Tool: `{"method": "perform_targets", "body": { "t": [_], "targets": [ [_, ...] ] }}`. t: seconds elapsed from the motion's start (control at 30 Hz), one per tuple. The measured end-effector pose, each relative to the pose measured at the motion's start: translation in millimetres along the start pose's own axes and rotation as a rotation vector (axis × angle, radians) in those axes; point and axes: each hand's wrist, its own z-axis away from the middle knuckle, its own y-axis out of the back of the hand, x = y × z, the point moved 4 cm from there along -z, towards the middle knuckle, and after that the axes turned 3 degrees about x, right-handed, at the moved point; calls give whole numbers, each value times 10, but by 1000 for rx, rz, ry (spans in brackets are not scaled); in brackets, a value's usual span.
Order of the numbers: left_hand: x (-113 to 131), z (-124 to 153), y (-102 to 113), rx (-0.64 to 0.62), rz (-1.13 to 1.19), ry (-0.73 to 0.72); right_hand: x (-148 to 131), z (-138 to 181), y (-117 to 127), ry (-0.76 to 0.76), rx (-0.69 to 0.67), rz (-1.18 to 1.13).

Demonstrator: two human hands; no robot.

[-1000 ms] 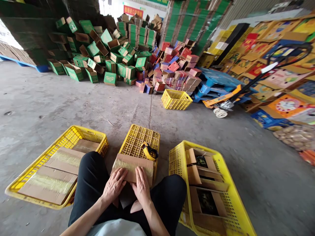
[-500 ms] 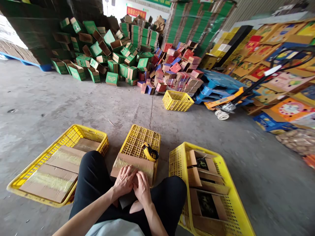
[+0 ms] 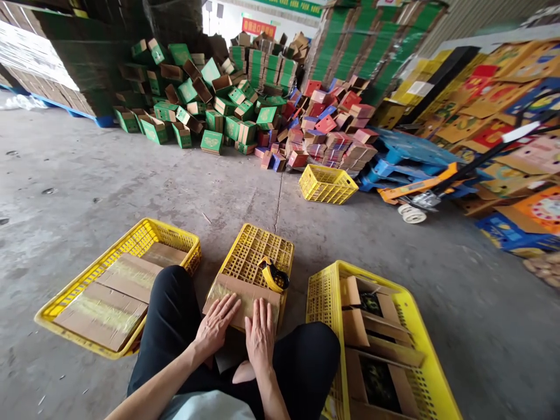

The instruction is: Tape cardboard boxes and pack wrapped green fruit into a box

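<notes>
Between my knees, a taped cardboard box (image 3: 242,290) lies on an upturned yellow crate (image 3: 258,248). My left hand (image 3: 219,321) rests flat on the box's near left part, fingers stretched out. Flat on its right part lies my right hand (image 3: 261,332), fingers also extended. Just beyond the box, a yellow and black tape dispenser (image 3: 273,274) sits on the crate. On the left, a yellow crate (image 3: 50,321) holds several taped boxes (image 3: 102,312). To the right stands another yellow crate (image 3: 431,361) with open-flapped boxes (image 3: 356,326) that have dark contents.
Farther off on the concrete floor stands a yellow crate (image 3: 328,185). Behind it are heaped green boxes (image 3: 212,142) and red boxes (image 3: 326,123). A pallet jack (image 3: 431,192) and stacked blue pallets (image 3: 394,153) are at the right, beside piled fruit cartons (image 3: 503,134).
My hands have moved apart from the middle of the box, and their fingers have straightened out flat on it. The view has turned slightly left.
</notes>
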Motion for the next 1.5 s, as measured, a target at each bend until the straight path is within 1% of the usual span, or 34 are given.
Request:
{"method": "perform_targets", "body": {
  "t": [0.13,0.23,0.4,0.6,0.93,1.0,1.07,1.17,1.2,1.23,1.27,1.3,1.4,1.5],
  "targets": [
    [-239,189,131,34,-65,91,55,39,-28,-27,-63,90],
    [-329,264,195,45,-85,125,73,45,-35,-25,-73,106],
    [-300,345,220,98,-87,177,61,48,-39,-29,-87,122],
    [-275,486,223,87,-71,160,39,37,-23,-46,-116,120],
    [-327,358,245,117,-79,205,40,35,-49,-53,-147,124],
    [-326,377,268,117,-60,206,37,44,-52,-61,-143,124],
    [-347,383,318,127,6,189,35,44,-51,-70,-141,120],
    [-458,282,438,159,199,164,34,26,-45,-73,-150,115],
    [-526,213,483,176,255,184,33,17,-42,-70,-155,115],
    [-615,134,523,196,285,243,33,8,-39,-66,-160,116],
    [-707,48,548,194,303,308,32,0,-35,-64,-166,118],
    [-779,-45,568,185,310,327,32,-6,-31,-63,-171,122],
    [-937,-281,585,148,328,344,32,-14,-21,-74,-190,134],
    [-1004,-397,568,97,335,354,25,-15,-16,-77,-200,134]
  ]
}}
